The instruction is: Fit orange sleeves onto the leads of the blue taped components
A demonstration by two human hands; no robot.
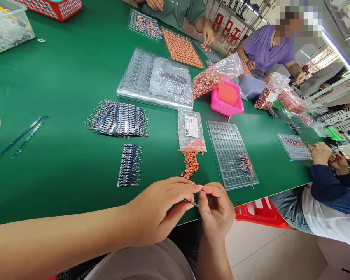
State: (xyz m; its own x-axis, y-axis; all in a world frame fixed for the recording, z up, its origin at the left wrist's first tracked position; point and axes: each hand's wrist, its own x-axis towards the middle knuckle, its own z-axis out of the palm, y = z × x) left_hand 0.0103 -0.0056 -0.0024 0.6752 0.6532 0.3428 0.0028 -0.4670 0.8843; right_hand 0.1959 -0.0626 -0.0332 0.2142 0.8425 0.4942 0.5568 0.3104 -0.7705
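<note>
My left hand [166, 206] is closed in a pinch on a thin wire-leaded part [194, 204], whose leads run out towards my right palm. Its index fingertip meets the fingertips of my right hand [217, 206]. A tiny reddish-orange piece shows at that meeting point, pinched by my right thumb and index finger; the fingers hide most of it. Just beyond lie loose orange rings [190, 163], spilling from a labelled clear bag [191, 128]. To the right, a clear ribbed tray [227, 144] holds a small cluster of wired parts with orange rings [245, 166].
Left are a taped strip of leaded parts [130, 165], a stack of such strips [118, 118] and two used tape strips [25, 134]. Behind stand stacked clear trays [134, 77], a bag of rings [207, 81] and a pink basket [226, 109]. Co-workers [268, 50] sit around the green table.
</note>
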